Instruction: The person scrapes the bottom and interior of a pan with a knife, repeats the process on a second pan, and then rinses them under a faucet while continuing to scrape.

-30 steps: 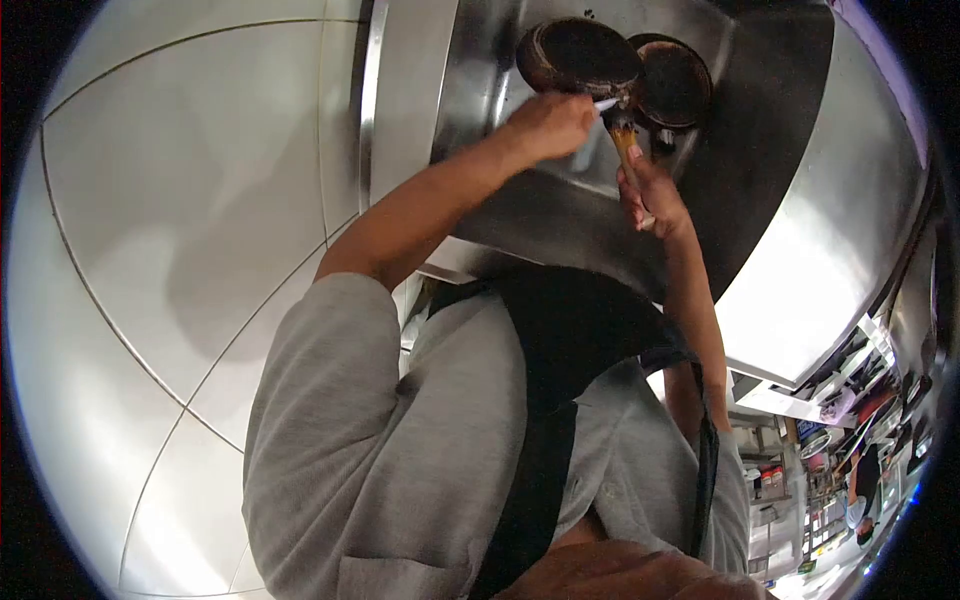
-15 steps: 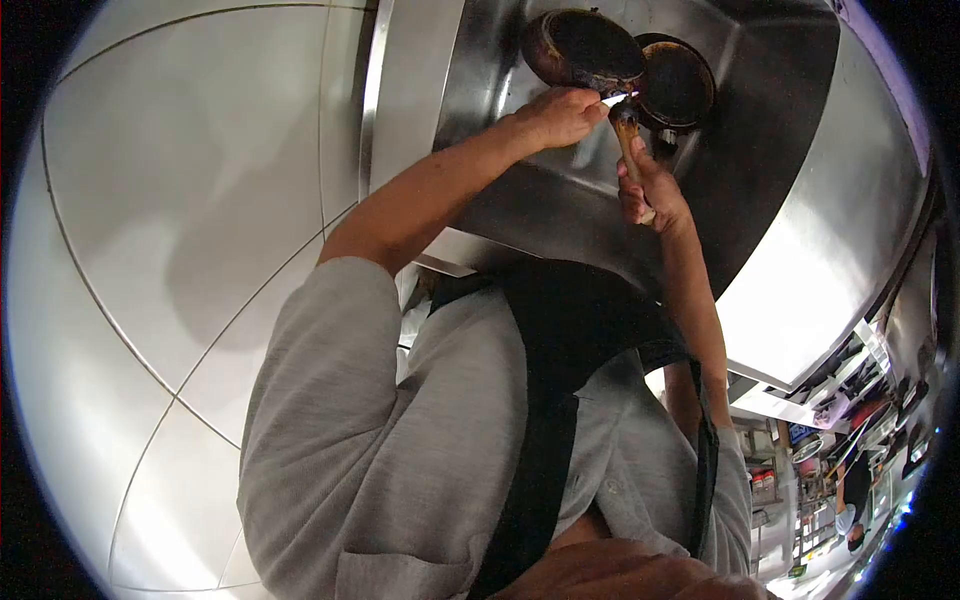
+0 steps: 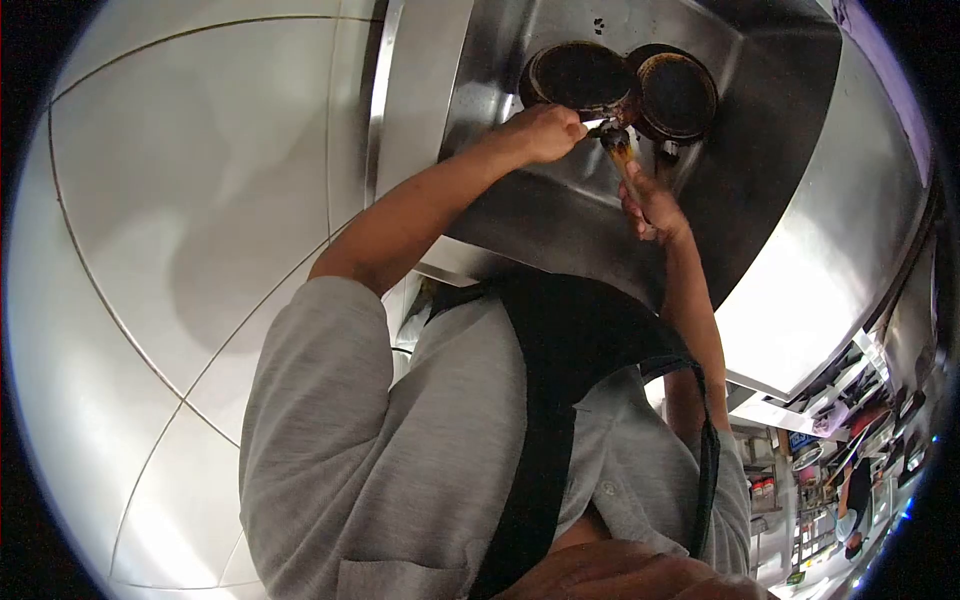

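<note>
A blackened frying pan (image 3: 582, 78) is in a metal sink (image 3: 560, 215). Its wooden handle (image 3: 621, 158), charred at the pan end, points toward me. My right hand (image 3: 655, 205) is wrapped around this handle. At the charred joint, my left hand (image 3: 548, 132) is closed on a thin, bright, blade-like tool (image 3: 595, 125); the part inside the fingers is hidden. A second blackened pan (image 3: 678, 95) lies right beside the first, with its short handle stub (image 3: 668, 152) toward me.
Dark crumbs (image 3: 599, 25) lie on the sink floor beyond the pans. A steel counter (image 3: 800, 290) borders the sink on the right, and white tiles (image 3: 200, 200) cover the left. Far right, another person (image 3: 850, 520) stands among shelves.
Both pans appear lower in view, and the held pan's tilt has shifted slightly. My left hand has drawn a little left and down from the joint. The right hand keeps its grip.
</note>
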Available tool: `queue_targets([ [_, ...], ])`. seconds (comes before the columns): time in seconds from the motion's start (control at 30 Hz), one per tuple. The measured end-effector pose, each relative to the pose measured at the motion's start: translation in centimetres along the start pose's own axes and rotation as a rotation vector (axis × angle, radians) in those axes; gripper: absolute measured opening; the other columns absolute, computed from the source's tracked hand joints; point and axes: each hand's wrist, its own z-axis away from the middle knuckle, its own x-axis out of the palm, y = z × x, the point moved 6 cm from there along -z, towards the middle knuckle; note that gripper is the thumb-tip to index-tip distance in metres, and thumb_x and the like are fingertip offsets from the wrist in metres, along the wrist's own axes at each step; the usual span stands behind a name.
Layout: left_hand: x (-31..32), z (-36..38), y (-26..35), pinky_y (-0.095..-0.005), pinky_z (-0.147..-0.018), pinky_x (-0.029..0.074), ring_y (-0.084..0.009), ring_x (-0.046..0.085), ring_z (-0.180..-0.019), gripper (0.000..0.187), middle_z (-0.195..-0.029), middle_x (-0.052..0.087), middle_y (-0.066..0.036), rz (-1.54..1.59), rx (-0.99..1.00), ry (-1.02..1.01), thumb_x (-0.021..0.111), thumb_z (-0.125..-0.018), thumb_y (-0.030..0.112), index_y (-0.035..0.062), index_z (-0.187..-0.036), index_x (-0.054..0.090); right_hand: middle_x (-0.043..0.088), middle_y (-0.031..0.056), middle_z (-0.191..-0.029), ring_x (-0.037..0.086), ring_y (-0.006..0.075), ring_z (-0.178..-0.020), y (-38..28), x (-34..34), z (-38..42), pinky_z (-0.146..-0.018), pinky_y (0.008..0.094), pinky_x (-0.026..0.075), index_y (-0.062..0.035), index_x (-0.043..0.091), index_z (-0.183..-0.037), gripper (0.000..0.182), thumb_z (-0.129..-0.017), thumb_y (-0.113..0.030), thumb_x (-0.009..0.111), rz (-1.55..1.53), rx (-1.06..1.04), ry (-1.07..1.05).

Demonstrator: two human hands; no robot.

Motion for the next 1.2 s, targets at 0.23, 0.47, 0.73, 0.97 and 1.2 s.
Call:
queue_targets([
  [0.23, 1.7, 0.5, 1.3, -0.0447, -0.079, 0.047, -0.0356, 0.063, -0.088, 0.036, -0.090, 0.064, -0.021, 0.064, 0.023, 0.035, 0.047, -0.093, 0.036, 0.0037, -0.091, 0.062, 0.038, -0.0043, -0.047, 0.036, 0.0079, -0.033, 0.2, 0.0, 0.1, -0.032, 0.0264, 0.033, -0.0084, 0.051, -0.080, 0.055, -0.091, -0.062, 0.043, 0.023, 0.049, -0.005],
  [0.47, 2.0, -0.6, 1.4, -0.0453, -0.079, 0.048, -0.0379, 0.063, -0.091, 0.033, -0.093, 0.064, -0.020, -0.035, 0.076, 0.047, 0.046, -0.093, 0.034, 0.0057, -0.094, 0.063, 0.041, -0.0029, -0.049, 0.037, 0.0107, -0.033, 0.6, 0.0, -0.5, -0.034, 0.0267, 0.033, -0.0066, 0.051, -0.086, 0.059, -0.089, -0.065, 0.043, -0.016, 0.075, -0.078],
  [0.73, 0.3, 0.3, 2.9, -0.0449, -0.080, 0.048, -0.0365, 0.063, -0.090, 0.032, -0.092, 0.065, -0.019, 0.048, 0.037, 0.086, 0.047, -0.092, 0.033, 0.0063, -0.095, 0.064, 0.040, -0.0033, -0.049, 0.036, 0.0103, -0.034, -0.1, 0.5, 0.4, -0.034, 0.0262, 0.032, -0.0072, 0.051, -0.086, 0.057, -0.089, -0.063, 0.045, -0.068, 0.101, -0.045],
  [0.97, 0.9, 1.1, -0.3, -0.0415, -0.073, 0.047, -0.0307, 0.064, -0.079, 0.034, -0.081, 0.063, -0.018, 0.185, -0.087, 0.160, 0.051, -0.093, 0.036, 0.0044, -0.090, 0.062, 0.040, -0.0038, -0.048, 0.037, 0.0093, -0.032, 0.2, 0.6, 0.3, -0.031, 0.0254, 0.031, -0.0070, 0.052, -0.085, 0.055, -0.091, -0.061, 0.044, -0.114, 0.073, -0.050],
  [1.2, 1.4, 1.5, 1.3, -0.0450, -0.068, 0.047, -0.0392, 0.061, -0.075, 0.032, -0.078, 0.061, -0.020, 0.229, 0.058, 0.284, 0.050, -0.093, 0.035, 0.0052, -0.087, 0.060, 0.038, -0.0057, -0.045, 0.036, 0.0060, -0.029, 0.2, 1.4, 0.2, -0.028, 0.0220, 0.031, -0.0089, 0.054, -0.082, 0.052, -0.093, -0.058, 0.041, -0.429, 0.143, -0.212],
])
